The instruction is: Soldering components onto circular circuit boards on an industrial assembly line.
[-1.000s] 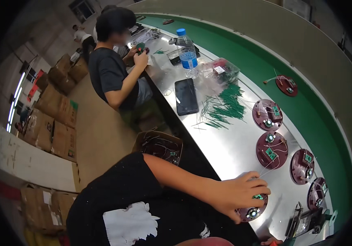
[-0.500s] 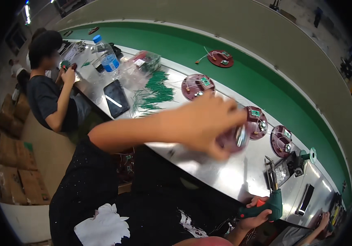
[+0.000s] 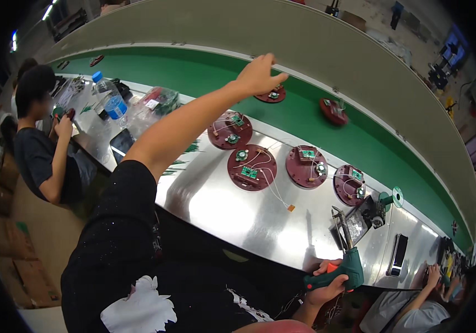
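My left hand (image 3: 261,76) reaches over the green belt with its fingers apart, holding nothing visible. Just under it lies a maroon disc (image 3: 273,96) with a small circuit board, partly covered by the fingers. Farther right, another maroon disc (image 3: 333,112) looks tilted and blurred over the belt. At the bench's front edge my right hand (image 3: 326,286) is closed round a dark green soldering gun (image 3: 352,267) with a red trigger, its tip pointing away from me. Several wired maroon discs rest on the metal bench, the nearest disc (image 3: 242,180) trailing white wires to a small orange connector (image 3: 290,208).
Left of the discs are green wires (image 3: 192,146), a phone (image 3: 121,143), a water bottle (image 3: 113,102) and a plastic bag (image 3: 163,99). A solder spool (image 3: 397,197) and a black case (image 3: 398,255) stand to the right. Co-workers sit at both sides.
My left hand has moved from the bench, where it held a blurred maroon disc, up to the belt and opened. Another disc shows over the belt. My right hand keeps the soldering gun.
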{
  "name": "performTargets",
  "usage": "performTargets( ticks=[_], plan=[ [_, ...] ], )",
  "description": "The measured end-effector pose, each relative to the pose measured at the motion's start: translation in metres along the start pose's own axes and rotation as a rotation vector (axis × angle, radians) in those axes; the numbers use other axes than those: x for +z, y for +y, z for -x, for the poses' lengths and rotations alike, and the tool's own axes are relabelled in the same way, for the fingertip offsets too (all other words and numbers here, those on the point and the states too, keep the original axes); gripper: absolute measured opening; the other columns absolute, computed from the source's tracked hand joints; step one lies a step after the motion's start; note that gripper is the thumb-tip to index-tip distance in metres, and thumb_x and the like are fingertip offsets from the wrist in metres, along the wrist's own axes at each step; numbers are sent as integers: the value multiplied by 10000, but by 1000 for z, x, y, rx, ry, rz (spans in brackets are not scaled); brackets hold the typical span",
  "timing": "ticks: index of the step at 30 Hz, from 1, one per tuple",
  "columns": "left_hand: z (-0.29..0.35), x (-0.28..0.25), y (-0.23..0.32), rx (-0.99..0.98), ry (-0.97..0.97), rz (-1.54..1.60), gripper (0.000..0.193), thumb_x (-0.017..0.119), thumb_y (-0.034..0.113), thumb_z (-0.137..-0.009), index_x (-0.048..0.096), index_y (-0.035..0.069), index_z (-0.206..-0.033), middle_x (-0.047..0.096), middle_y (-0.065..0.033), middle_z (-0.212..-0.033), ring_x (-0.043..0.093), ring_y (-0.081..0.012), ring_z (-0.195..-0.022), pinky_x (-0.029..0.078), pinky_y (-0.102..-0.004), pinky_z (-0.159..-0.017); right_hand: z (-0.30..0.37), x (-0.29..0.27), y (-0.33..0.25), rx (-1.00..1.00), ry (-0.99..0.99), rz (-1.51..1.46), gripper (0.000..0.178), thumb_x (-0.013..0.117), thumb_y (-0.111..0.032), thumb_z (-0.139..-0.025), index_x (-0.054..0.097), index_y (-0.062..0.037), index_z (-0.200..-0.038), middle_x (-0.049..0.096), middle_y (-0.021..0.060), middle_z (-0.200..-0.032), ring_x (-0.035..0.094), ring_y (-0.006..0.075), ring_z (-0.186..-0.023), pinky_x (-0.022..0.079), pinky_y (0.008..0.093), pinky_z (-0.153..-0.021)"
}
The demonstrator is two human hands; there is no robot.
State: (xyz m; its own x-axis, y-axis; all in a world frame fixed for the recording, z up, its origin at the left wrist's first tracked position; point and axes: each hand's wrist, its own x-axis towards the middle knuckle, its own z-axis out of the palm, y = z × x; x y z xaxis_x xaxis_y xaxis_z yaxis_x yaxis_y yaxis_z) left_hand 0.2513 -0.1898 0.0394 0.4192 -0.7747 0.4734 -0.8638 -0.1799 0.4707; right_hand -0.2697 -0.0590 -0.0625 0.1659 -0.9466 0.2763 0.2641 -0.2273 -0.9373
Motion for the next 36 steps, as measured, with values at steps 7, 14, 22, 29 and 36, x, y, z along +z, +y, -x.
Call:
performTargets(
  ticks=[7,14,22,29,36],
  plan=[
    [8,61,-43,-107,-247,-313,1157,757,820,-602,544,-27,-1361,589,-220,-1328,510,-424,-1305,322,-555,-1132,1,5,-2,-13,12,8,642,449,-608,-1046,513,29,-1094,512,77,-727,489,130,-625,389,223,-565],
    [13,28,-7,43,-411,-357,1051,748,797,-652,568,0,-1313,612,-216,-1277,569,-400,-1206,318,-513,-1139,1,3,0,-9,-7,13,655,442,-612,-1046,515,36,-1105,523,89,-746,492,137,-636,396,229,-571],
    [167,-119,118,276,-634,219,939,909,555,-644,525,-1,-1296,566,-205,-1251,568,-369,-1167,388,-497,-1082,1,-4,1,0,-18,-18,658,434,-612,-1048,524,31,-1157,531,101,-787,493,149,-674,401,229,-589],
    [289,-53,155,400,-575,159,924,873,570,-670,513,-30,-1273,510,-225,-1329,486,-407,-1261,330,-517,-1119,-2,-4,8,16,36,-73,655,420,-618,-1050,529,18,-1155,526,90,-772,485,149,-688,392,230,-590],
    [285,-39,159,350,-308,52,898,781,633,-744,557,-13,-1324,473,-254,-1456,401,-407,-1394,272,-566,-1132,-3,-5,3,4,-5,-77,641,413,-612,-1054,529,13,-1142,521,78,-747,479,148,-686,384,233,-597]
  ],
)
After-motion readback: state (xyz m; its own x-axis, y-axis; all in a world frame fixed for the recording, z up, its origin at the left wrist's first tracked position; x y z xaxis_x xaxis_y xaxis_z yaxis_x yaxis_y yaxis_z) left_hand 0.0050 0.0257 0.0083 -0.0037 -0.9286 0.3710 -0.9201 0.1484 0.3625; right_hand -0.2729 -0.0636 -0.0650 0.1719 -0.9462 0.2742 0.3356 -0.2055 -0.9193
